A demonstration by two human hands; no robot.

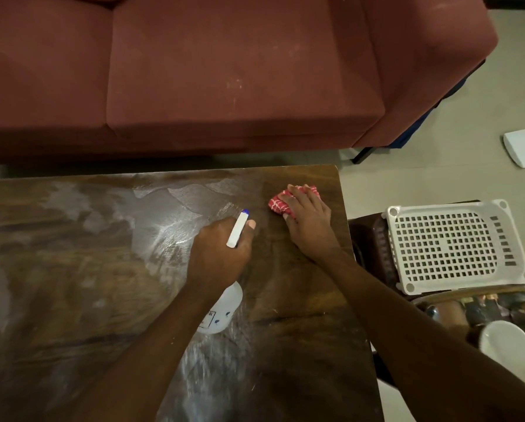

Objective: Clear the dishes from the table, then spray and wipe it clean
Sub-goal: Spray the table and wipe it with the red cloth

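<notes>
Mostly streaky wooden table [72,254] beside maroon sofa [224,71]

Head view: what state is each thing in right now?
spray bottle, gripped in the left hand, nozzle aimed away over the table.
red cloth, bunched under the right hand, pressed on the table.
table, streaked wet, no dishes in view on it.
white bowl, off the table, at right.

Two bare arms and hands in the lower half of the frame.
The left forearm [151,345] comes from the bottom centre to the left hand [221,254], and the right forearm [407,315] from the lower right corner to the right hand [308,226]. Both are uncovered throughout, and the left thumbnail [251,224] is short and rounded.
</notes>
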